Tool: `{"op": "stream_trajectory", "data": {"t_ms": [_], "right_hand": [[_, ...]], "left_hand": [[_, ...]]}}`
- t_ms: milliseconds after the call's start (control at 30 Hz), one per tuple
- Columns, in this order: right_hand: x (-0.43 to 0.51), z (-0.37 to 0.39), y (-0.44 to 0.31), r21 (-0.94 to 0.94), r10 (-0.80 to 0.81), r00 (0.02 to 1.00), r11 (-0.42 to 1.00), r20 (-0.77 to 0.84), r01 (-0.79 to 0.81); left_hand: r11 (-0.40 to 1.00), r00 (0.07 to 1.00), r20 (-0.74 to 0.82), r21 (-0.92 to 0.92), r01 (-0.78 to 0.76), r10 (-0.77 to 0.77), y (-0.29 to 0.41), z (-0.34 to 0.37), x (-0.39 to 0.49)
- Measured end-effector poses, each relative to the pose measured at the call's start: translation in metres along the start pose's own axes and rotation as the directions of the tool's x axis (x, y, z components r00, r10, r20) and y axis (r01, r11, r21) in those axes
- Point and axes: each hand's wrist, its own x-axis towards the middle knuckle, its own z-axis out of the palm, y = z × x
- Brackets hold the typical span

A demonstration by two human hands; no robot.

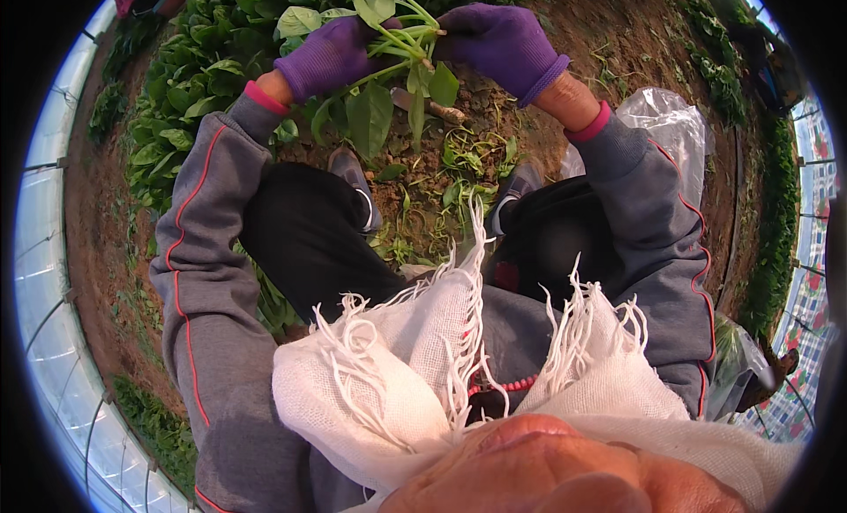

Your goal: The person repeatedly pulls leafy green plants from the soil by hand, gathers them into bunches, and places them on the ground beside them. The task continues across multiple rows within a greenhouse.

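Observation:
My left hand [341,53], in a purple knit glove, grips a leafy green plant [403,46] that looks like spinach. Its pale stems fan out from the root end, which points toward my right hand [499,46], gloved the same way. The right fingertips are close beside the roots; whether they pinch any part of the plant is hidden. Broad leaves [369,119] hang below the stems. On the soil beneath lies a short tool with a wooden handle [446,111], its metal end partly covered by leaves.
Dense leafy plants [182,109] grow to the left and ahead. Loose leaf and stem trimmings [456,189] litter the soil between my shoes [354,182]. A clear plastic bag [668,126] lies right of my knee. Another person [771,66] is partly visible at far right.

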Motion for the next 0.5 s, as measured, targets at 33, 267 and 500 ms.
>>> {"op": "stream_trajectory", "data": {"t_ms": [33, 267, 500], "right_hand": [[-0.007, -0.006, -0.001, -0.04, 0.008, 1.0, 0.999, 0.025, -0.007], [-0.033, -0.03, -0.012, 0.303, 0.313, 0.947, 0.898, 0.071, -0.319], [-0.022, -0.006, -0.001, 0.18, 0.49, 0.87, 0.863, -0.063, -0.473]], "left_hand": [[1.0, 1.0, -0.007, 0.011, 0.008, -0.008, 0.007, 0.002, 0.001], [0.912, 0.935, -0.022, 0.211, 0.351, -0.355, 0.02, 0.028, 0.006], [0.674, 0.939, -0.12, 0.668, 0.316, -0.322, 0.037, 0.043, 0.019]]}}
